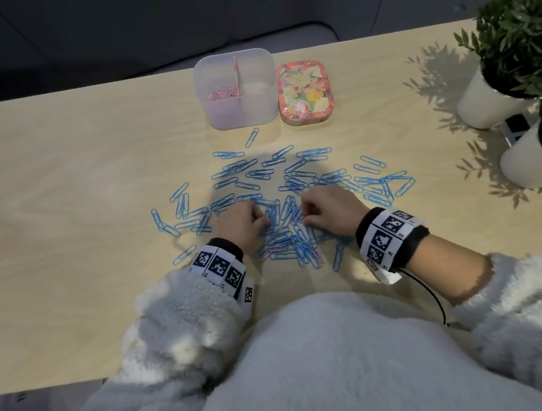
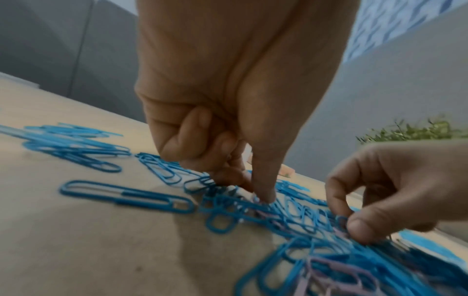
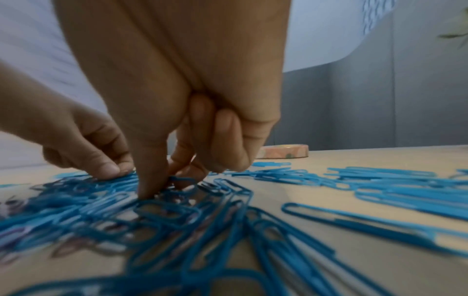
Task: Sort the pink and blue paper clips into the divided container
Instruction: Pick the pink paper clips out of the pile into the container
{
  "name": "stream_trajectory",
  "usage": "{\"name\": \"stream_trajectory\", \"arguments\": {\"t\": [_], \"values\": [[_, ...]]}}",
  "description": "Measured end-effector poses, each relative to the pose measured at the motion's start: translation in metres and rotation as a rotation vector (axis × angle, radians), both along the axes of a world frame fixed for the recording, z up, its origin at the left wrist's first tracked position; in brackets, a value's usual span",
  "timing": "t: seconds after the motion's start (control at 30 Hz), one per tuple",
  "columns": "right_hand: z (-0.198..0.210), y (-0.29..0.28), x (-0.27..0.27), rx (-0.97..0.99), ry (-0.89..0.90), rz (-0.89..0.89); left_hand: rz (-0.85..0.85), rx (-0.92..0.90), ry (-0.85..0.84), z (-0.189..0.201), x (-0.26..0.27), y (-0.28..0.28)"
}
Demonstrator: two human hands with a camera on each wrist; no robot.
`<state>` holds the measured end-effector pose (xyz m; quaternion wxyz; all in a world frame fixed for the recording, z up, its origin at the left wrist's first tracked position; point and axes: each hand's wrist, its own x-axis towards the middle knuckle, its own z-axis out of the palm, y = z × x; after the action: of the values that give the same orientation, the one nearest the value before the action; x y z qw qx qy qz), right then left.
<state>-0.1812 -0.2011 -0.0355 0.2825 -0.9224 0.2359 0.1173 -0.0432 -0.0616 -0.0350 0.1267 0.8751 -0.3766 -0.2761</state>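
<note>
Blue paper clips [image 1: 296,177] lie spread over the wooden table [image 1: 65,190], with a few pink clips [image 1: 275,249] mixed in at the pile's near edge. The clear divided container [image 1: 235,90] stands behind the pile; pink clips [image 1: 220,94] lie in its left half. My left hand [image 1: 264,220] reaches into the pile, thumb and forefinger pinching a pale pink clip [image 2: 256,198]. My right hand [image 1: 305,213] is beside it, a little apart. Its thumb and forefinger pinch a clip [image 3: 183,178] in the tangle, whose colour I cannot tell for sure.
A floral tin lid [image 1: 302,92] lies right of the container. Two potted plants in white pots [image 1: 496,100] stand at the table's right edge. The table's far edge runs just behind the container.
</note>
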Motion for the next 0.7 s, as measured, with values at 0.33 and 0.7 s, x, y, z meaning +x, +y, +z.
{"name": "stream_trajectory", "arguments": {"t": [0.33,0.7], "values": [[0.006,-0.034,-0.028,-0.159,-0.058,-0.252,0.241,-0.29,0.511,0.007,0.022,0.009],[-0.007,0.0,-0.002,-0.027,-0.016,-0.029,0.727,-0.502,1.017,0.007,0.031,0.013]]}}
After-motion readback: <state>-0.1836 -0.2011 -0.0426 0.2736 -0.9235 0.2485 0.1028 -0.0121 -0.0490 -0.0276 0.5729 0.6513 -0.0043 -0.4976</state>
